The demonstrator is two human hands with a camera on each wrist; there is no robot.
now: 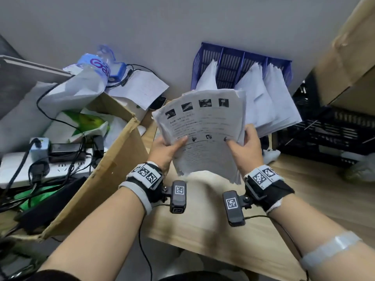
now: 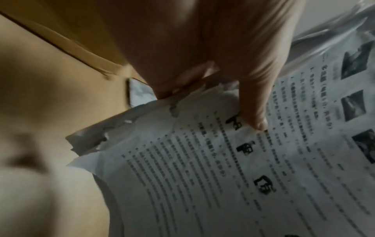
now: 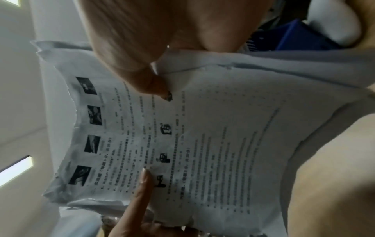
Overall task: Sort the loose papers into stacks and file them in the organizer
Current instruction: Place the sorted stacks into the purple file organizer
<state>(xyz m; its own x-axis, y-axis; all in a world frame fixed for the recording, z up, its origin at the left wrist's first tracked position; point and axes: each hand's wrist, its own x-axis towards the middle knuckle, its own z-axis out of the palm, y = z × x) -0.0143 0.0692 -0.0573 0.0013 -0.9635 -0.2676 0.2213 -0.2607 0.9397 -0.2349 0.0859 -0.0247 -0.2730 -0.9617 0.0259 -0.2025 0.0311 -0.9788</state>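
Observation:
A thick stack of printed papers (image 1: 200, 126) with small photos along its top edge is held up above the wooden table (image 1: 203, 216). My left hand (image 1: 166, 148) grips its left edge, thumb on the top sheet. My right hand (image 1: 246, 145) grips the right edge the same way. The wrist views show the papers (image 2: 233, 168) (image 3: 192, 144) with a thumb (image 2: 253, 109) (image 3: 134, 72) pressed on the print. Behind stands the blue organizer (image 1: 239, 63), with leaning paper stacks (image 1: 269, 102) in its slots.
An open cardboard box (image 1: 113, 159) stands left of the table. Further left lie a power strip with cables (image 1: 40, 165), plastic bags and a water bottle (image 1: 95, 65). A black crate (image 1: 328, 134) and a large carton (image 1: 349, 57) stand at the right.

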